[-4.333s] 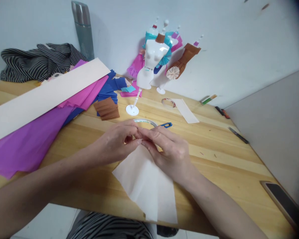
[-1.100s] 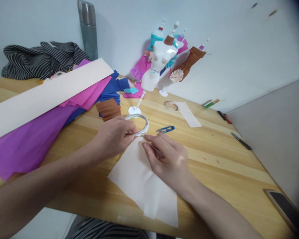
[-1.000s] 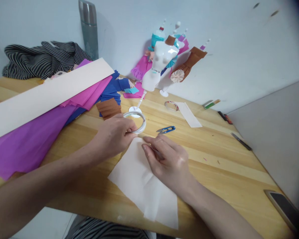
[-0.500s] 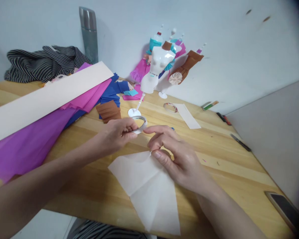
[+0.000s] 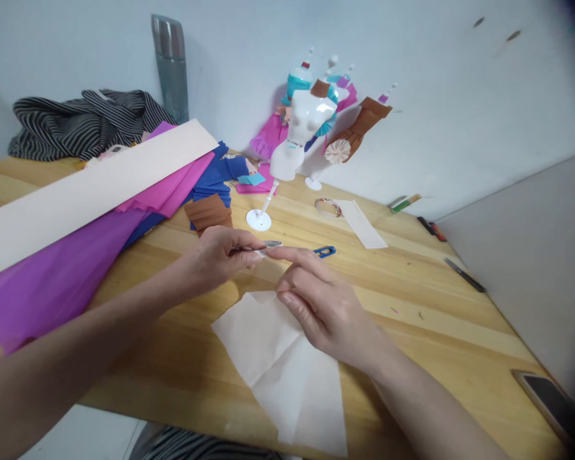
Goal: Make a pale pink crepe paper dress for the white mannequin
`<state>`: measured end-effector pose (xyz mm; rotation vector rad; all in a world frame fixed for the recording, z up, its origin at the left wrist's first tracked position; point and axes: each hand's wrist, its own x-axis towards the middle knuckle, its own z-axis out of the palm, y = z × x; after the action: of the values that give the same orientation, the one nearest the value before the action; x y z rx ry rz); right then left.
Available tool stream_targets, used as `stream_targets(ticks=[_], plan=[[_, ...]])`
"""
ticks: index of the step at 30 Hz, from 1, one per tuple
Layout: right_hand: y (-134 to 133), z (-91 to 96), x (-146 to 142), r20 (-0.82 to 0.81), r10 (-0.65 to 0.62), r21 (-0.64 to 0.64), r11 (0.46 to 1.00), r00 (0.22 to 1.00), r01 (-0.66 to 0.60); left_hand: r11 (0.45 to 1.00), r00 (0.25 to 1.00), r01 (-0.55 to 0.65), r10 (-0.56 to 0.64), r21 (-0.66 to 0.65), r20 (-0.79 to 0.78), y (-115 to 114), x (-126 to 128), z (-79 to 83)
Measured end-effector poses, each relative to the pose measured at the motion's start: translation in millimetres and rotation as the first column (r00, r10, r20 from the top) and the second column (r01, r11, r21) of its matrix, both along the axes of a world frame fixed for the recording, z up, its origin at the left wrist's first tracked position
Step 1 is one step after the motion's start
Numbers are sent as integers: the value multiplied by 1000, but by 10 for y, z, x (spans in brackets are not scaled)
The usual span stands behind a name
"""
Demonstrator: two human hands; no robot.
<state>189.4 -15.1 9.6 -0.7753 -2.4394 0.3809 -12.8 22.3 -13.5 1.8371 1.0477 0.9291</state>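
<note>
My left hand [image 5: 227, 254] is closed on a small roll of tape [image 5: 272, 244], which shows nearly edge-on. The index finger of my right hand [image 5: 323, 303] reaches out to the tape. Between its thumb and other fingers my right hand pinches the top of a creased, thin white sheet of paper [image 5: 278, 358]. The sheet hangs over the near part of the table, its lower corner by the front edge. Just beyond my right knuckles lies a pair of blue thread snips [image 5: 324, 252], partly hidden by the hand.
A bare white mannequin [image 5: 299, 131] stands behind my hands, with dressed ones behind it. On the left, a long cream strip [image 5: 100, 185] lies across purple paper [image 5: 71, 275]. A cutter [image 5: 464, 275] and a phone [image 5: 544, 402] lie right on the wooden table [image 5: 436, 358].
My left hand has tipped the tape roll from a visible ring to nearly edge-on. My right hand has shifted slightly left, its index finger now at the tape; the blue snips show more.
</note>
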Motion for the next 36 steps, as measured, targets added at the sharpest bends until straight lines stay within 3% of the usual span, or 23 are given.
stream_targets(ticks=[8,11,14,18,21,29,36], plan=[[-25,-62,-28,44,-3,-22,1000,999,4,1000,1000,17,-17,-2,-3,-8,11,25],[-49,-33,-30,-46,-17,-54,998,999,14,999,1000,14,-14,-32,16,-13,11,32],[-51,31,-6,-163,-113,-123,988,980,94,998,999,12,-9,-61,45,-30,12,58],[-34,78,38,-211,-210,-319,938,955,135,989,998,49,-44,-141,40,-68,18,114],[-23,82,55,-157,-229,-417,897,961,145,984,1000,-10,13,-178,14,-84,29,114],[-33,149,59,-77,-109,-549,834,991,49,966,987,-159,163,-206,3,-64,59,103],[-5,215,105,-147,-70,-657,752,987,-45,956,987,-160,160,-245,-21,-66,66,118]])
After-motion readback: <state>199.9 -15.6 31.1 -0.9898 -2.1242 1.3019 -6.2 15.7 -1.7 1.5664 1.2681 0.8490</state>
